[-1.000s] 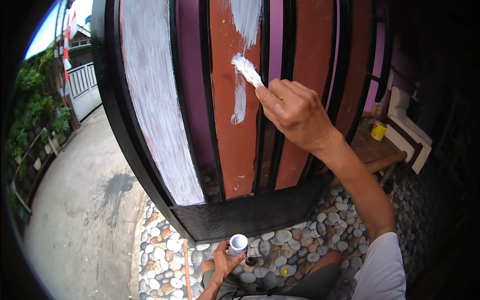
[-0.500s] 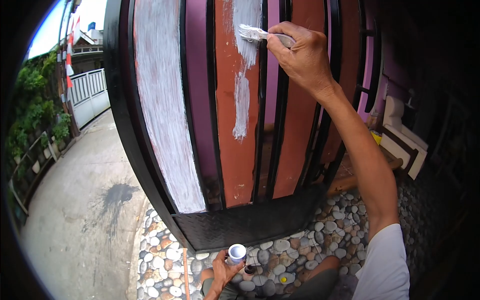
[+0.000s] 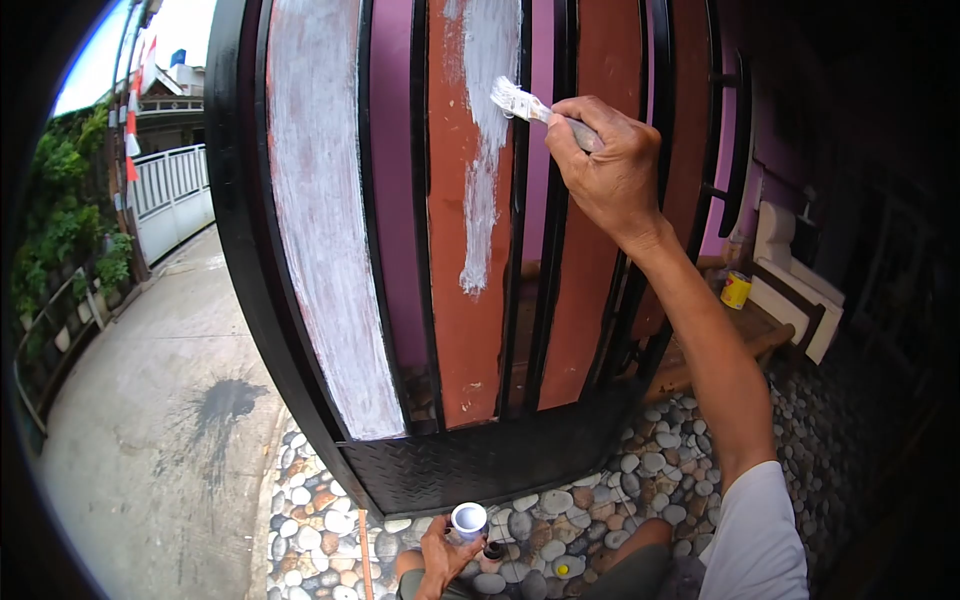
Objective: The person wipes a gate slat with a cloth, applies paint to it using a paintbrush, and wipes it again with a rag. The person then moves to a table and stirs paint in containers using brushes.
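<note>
My right hand (image 3: 612,172) is closed on the handle of a paintbrush (image 3: 520,102), whose white, paint-coated bristles touch the second reddish-brown slat (image 3: 468,350) near its right edge. Pale paint runs down that slat in an uneven streak, ending a little below its middle. The slat to the left (image 3: 325,210) is covered in whitish paint from top to bottom. Low in the view, my left hand (image 3: 447,552) is wrapped round a small cup (image 3: 468,521) with pale paint inside.
Black bars frame the gate, with a dark metal panel (image 3: 480,465) below. A small dark container (image 3: 493,551) and a yellow lid (image 3: 562,570) are near my legs. A yellow can (image 3: 736,290) stands on a wooden bench (image 3: 765,328) at right. A concrete road (image 3: 160,400) lies left.
My right hand first moved up with the brush, then slightly down. The pale streak on the second slat has grown thicker and longer. My left hand still holds the cup.
</note>
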Demonstrator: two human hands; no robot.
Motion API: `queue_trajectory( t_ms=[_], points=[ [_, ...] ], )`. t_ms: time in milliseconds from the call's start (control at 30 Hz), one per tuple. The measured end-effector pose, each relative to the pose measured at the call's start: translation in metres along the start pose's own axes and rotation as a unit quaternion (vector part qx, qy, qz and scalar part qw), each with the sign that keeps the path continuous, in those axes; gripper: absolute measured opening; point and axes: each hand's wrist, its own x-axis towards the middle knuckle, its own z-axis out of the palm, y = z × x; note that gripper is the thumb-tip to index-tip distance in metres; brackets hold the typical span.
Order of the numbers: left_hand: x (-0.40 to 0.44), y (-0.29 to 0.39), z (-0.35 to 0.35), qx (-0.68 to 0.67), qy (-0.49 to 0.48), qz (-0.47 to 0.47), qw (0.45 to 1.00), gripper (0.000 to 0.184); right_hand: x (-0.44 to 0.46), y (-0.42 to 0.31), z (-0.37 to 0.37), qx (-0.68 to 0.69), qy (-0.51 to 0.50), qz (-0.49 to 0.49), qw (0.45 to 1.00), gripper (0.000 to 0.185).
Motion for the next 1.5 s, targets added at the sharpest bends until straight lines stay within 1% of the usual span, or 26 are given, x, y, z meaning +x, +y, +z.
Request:
queue_trajectory(
  t_ms=[67,133,233,300,333,367,433,533,567,600,667,700,733,800,833,900,933,1000,1100,1167,1267,1333,1367,1433,1467,1500],
  points=[
    [0.0,0.0,0.001,-0.004,-0.002,-0.007,1.0,0.052,0.004,0.009,0.005,0.0,-0.004,0.01,1.0,0.012],
    [0.001,0.003,0.0,-0.009,-0.004,-0.014,1.0,0.052,-0.01,0.02,0.017,-0.005,-0.012,-0.026,1.0,0.01],
    [0.001,0.008,-0.001,0.012,0.002,-0.001,1.0,0.051,-0.049,0.005,0.016,-0.005,-0.036,0.008,0.999,0.011],
    [0.0,0.012,-0.004,0.006,-0.004,-0.018,1.0,0.049,-0.078,-0.008,0.01,0.019,-0.068,0.027,0.997,0.013],
    [-0.001,0.013,-0.004,0.007,-0.005,-0.018,1.0,0.049,-0.095,-0.015,0.004,0.021,-0.133,0.061,0.989,0.005],
    [-0.002,0.013,-0.005,-0.001,-0.008,-0.025,1.0,0.049,-0.108,-0.02,-0.002,0.022,-0.197,0.096,0.975,0.005],
    [-0.001,0.014,-0.004,-0.009,-0.011,-0.03,0.999,0.049,-0.115,-0.019,-0.006,0.053,-0.266,0.108,0.956,0.005],
    [-0.003,0.026,-0.011,0.003,-0.017,-0.026,1.0,0.05,-0.08,-0.009,-0.01,0.109,-0.301,0.164,0.933,0.008],
    [-0.001,0.04,-0.017,0.027,-0.043,-0.063,0.997,0.055,-0.068,0.002,-0.005,0.129,-0.275,0.166,0.938,0.008],
    [0.001,0.049,-0.02,0.051,-0.068,-0.099,0.991,0.061,-0.046,0.009,-0.005,0.092,-0.266,0.146,0.949,0.009],
    [0.001,0.041,-0.016,0.056,-0.066,-0.096,0.992,0.061,-0.003,0.019,-0.001,0.062,-0.243,0.118,0.961,0.011],
    [-0.001,0.031,-0.012,0.064,-0.067,-0.095,0.991,0.061,0.019,0.021,0.0,0.04,-0.227,0.078,0.97,0.012],
    [-0.003,0.002,-0.002,0.026,-0.045,-0.057,0.997,0.058,0.039,0.024,0.001,0.012,-0.205,0.043,0.978,0.013],
    [-0.003,-0.002,0.004,0.004,-0.032,-0.063,0.997,0.057,0.075,0.029,0.006,-0.039,-0.15,-0.036,0.987,0.013],
    [-0.002,-0.004,0.005,-0.018,-0.024,-0.07,0.997,0.056,0.089,0.026,0.005,-0.092,-0.156,-0.05,0.982,0.013],
    [0.001,-0.01,0.007,-0.001,-0.013,-0.048,0.999,0.055,0.116,0.016,0.002,-0.061,-0.083,-0.139,0.985,0.021],
    [0.002,-0.011,0.009,0.015,-0.006,-0.027,1.0,0.055,0.119,0.016,0.003,-0.06,-0.082,-0.14,0.985,0.021],
    [0.003,-0.003,0.008,0.024,0.0,-0.023,0.999,0.055,0.123,0.018,0.006,-0.109,-0.094,-0.2,0.969,0.012],
    [0.006,0.018,0.002,0.028,-0.002,-0.025,0.999,0.055,0.086,0.043,0.028,-0.173,-0.114,-0.24,0.948,0.015],
    [0.007,0.022,0.001,0.021,-0.007,-0.031,0.999,0.056,0.056,0.025,0.021,-0.164,-0.197,-0.216,0.942,0.003],
    [0.006,0.02,0.0,0.026,-0.009,-0.024,0.999,0.057,0.022,0.005,0.012,-0.142,-0.245,-0.215,0.935,0.004],
    [0.005,0.017,0.001,-0.015,-0.01,-0.027,0.999,0.056,0.017,-0.008,0.003,-0.116,-0.346,-0.185,0.912,0.004],
    [0.004,0.018,0.001,-0.015,-0.011,-0.027,0.999,0.056,0.02,-0.01,0.0,-0.116,-0.347,-0.185,0.912,0.004],
    [0.004,0.022,0.0,-0.008,-0.008,-0.023,1.0,0.055,0.033,-0.008,-0.005,-0.013,-0.348,-0.151,0.925,0.01],
    [0.003,0.022,-0.001,-0.008,-0.008,-0.023,1.0,0.055,0.045,-0.004,-0.007,-0.021,-0.328,-0.139,0.934,0.013],
    [0.003,0.022,-0.001,-0.008,-0.015,-0.035,0.999,0.055,0.06,0.0,-0.008,-0.05,-0.263,-0.159,0.95,0.012]
  ],
)
